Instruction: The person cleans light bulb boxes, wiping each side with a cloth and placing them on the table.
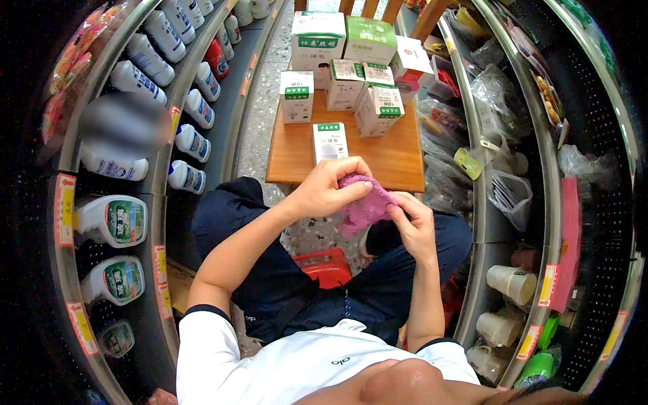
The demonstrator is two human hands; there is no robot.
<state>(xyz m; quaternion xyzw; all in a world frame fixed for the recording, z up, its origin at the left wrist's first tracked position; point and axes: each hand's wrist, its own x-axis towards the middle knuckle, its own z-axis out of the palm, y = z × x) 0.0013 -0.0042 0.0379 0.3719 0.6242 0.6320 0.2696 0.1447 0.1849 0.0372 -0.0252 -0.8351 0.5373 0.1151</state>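
Note:
A pink-purple cloth (364, 206) hangs between my two hands in front of the wooden chair seat (287, 158). My left hand (332, 185) is closed on its upper left part, thumb pressed on top. With thumb and fingers my right hand (413, 219) pinches the cloth's right edge. Just beyond my left hand stands a small white and green light bulb box (329, 143). Farther back on the seat are several more bulb boxes: one at the left (297, 98), one at the right (380, 111), and larger ones, including a white-green box (318, 40) and a green box (370, 39).
Shelves flank me closely on both sides. White bottles (190, 143) and spray bottles (118, 221) line the left; bagged goods (496, 94) and plastic cups (511, 283) fill the right. A red plastic stool (327, 266) shows between my legs.

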